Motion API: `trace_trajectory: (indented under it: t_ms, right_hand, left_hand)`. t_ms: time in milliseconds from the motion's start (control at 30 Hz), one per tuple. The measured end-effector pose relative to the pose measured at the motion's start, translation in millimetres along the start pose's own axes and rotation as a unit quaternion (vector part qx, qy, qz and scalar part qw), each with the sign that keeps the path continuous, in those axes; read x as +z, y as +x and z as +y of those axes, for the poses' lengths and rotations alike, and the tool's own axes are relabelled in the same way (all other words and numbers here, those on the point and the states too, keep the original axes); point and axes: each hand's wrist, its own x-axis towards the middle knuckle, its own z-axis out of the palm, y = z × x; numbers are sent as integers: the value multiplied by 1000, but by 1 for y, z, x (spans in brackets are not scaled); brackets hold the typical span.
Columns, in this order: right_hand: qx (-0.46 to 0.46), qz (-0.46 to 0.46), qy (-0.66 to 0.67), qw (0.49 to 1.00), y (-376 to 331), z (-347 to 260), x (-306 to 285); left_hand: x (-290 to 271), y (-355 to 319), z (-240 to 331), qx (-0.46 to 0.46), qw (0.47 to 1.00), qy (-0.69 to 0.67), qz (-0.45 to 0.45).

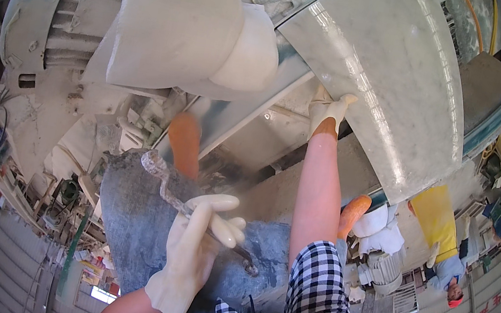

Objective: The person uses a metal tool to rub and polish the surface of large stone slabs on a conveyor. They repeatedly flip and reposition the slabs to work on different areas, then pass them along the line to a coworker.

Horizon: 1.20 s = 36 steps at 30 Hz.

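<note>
My left hand [188,258], in a cream rubber glove, is closed around a bent metal rod [167,192] shaped like a crank. Its knobby, whitish-crusted end points away to the left; the other end [251,268] comes out past my fingers over my blue-grey apron [136,217]. Farther out, my right arm reaches to a large pale marble slab [395,68] with grey veining and a shiny face. My gloved right hand [328,111] is closed at the slab's near left edge, one digit lying over its face. Its other fingers are partly hidden.
Large white rounded forms [179,27] stand at the far left beside a dusty ribbed machine [37,11]. A metal rail [257,115] runs below the slab. Orange boot-like shapes [184,144] show near my apron. At right, another person [447,273] stands by a yellow sheet [435,218].
</note>
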Motion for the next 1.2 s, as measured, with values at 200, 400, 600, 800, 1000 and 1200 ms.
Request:
trace_trajectory:
  t_ms: [200,400,600,800,1000,1200]
  right_hand:
    - [-3,-4,-97,995,4,6,-8]
    - [120,-115,-563,809,-29,-78,-31]
    - [90,-54,-577,810,-18,-255,-92]
    - [120,190,-330,917,15,-332,-157]
    - [82,190,-58,977,74,-272,-196]
    - [-100,254,-147,951,80,-240,-196]
  left_hand:
    - [2,10,-3,41,999,24,3]
    - [0,37,-18,53,991,125,-11]
    - [25,93,-67,22,945,325,-13]
    - [91,210,-166,66,947,315,-18]
    - [137,271,-185,101,990,100,-14]
    - [155,288,-164,116,993,7,-30]
